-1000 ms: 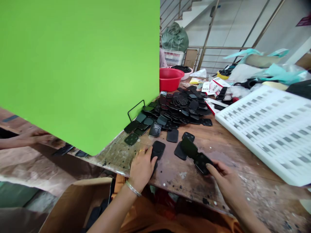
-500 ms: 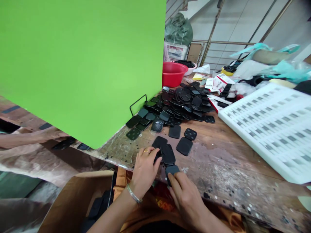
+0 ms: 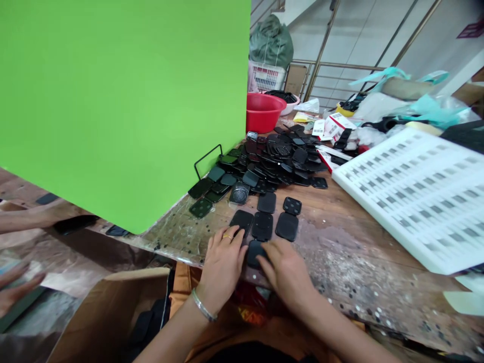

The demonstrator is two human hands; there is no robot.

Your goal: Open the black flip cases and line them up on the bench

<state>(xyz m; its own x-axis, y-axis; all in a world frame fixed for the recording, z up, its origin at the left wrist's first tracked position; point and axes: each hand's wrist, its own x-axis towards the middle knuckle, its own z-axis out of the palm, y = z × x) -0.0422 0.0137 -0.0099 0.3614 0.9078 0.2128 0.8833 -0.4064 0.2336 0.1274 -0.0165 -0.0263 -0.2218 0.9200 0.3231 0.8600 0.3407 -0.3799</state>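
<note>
My left hand [image 3: 223, 259], with a ring and a bracelet, is bent over the near edge of a flat black plate [image 3: 242, 220], its fingers closed on it. Its thumb points at the small black rounded-square hinged piece [image 3: 255, 251] beside it. My right hand [image 3: 285, 264] grips that piece from the right with thumb and fingers. The piece's other leaf [image 3: 262, 225] lies flat just beyond. To the right lies another opened hinged piece [image 3: 287, 226], and a loose black plate [image 3: 266, 202] sits farther back. My palms hide parts of what I hold.
A heap of black plates [image 3: 280, 156] covers the table's back, beside a green panel [image 3: 124, 101] and a wire stand [image 3: 207, 160]. A white slotted tray [image 3: 419, 196] stands right, a red basin [image 3: 264, 112] behind. Bottom left are a cardboard box [image 3: 102, 302] and another person's hands [image 3: 49, 214].
My right hand has moved the hinged piece left and slightly away from me, next to my left hand. The other person's hand now holds a black item, and a second hand has appeared.
</note>
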